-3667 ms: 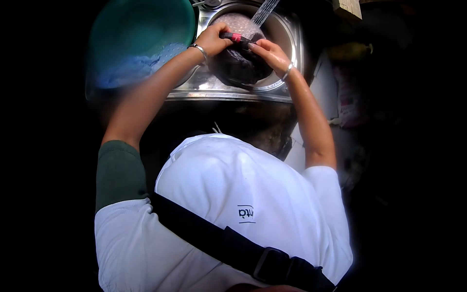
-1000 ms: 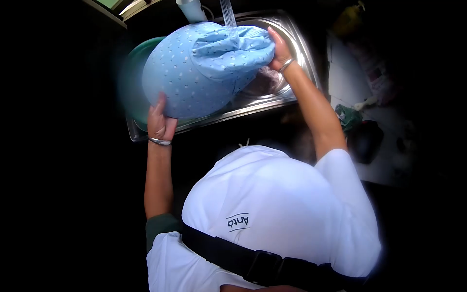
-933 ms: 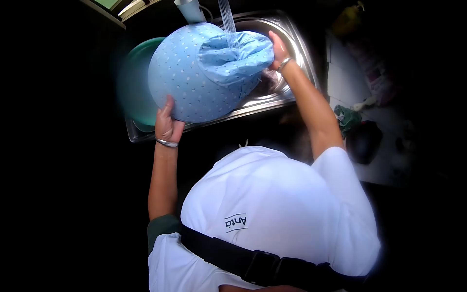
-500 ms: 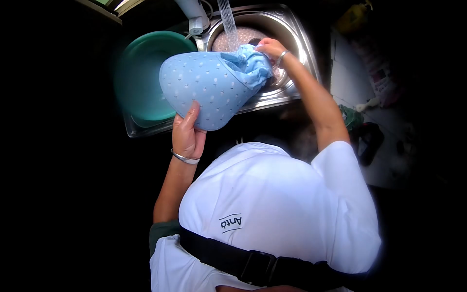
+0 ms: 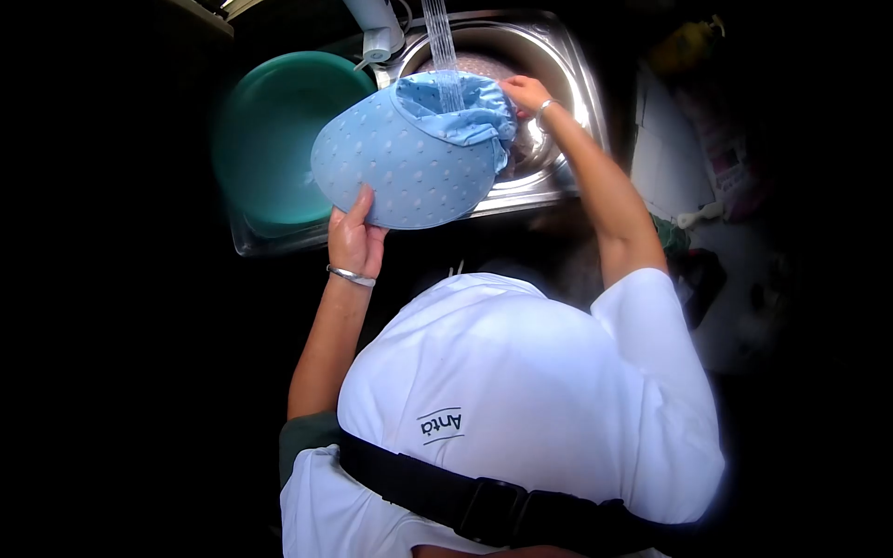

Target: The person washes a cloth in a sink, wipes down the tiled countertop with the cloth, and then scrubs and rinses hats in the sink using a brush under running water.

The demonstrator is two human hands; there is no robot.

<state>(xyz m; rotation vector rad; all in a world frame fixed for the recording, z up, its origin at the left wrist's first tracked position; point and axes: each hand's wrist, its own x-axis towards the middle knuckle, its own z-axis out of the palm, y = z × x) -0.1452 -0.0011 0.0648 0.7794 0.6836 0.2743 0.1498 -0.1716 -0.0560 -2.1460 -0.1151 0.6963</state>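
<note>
A light blue patterned sun hat (image 5: 409,172) with a wide brim and a gathered cloth crown is held between my two hands over the sink. My left hand (image 5: 356,237) grips the brim's lower left edge, thumb on top and fingers hidden beneath. At the crown's far right edge, my right hand (image 5: 526,95) pinches the gathered cloth. Water (image 5: 441,42) runs down in a stream into the opening of the crown. Behind the hat, the round steel sink bowl (image 5: 569,93) holds something pinkish and speckled, partly covered.
A green plastic basin (image 5: 265,139) rests on the sink's left side. The white faucet (image 5: 375,33) stands at the back. To the right, a yellow pump bottle (image 5: 684,42) and a white-handled item (image 5: 699,216) lie in dim light near white tiles.
The hat has tilted and its crown has opened wider, so the stream now falls inside it. Both hands keep their hold, and my left hand has shifted slightly upward.
</note>
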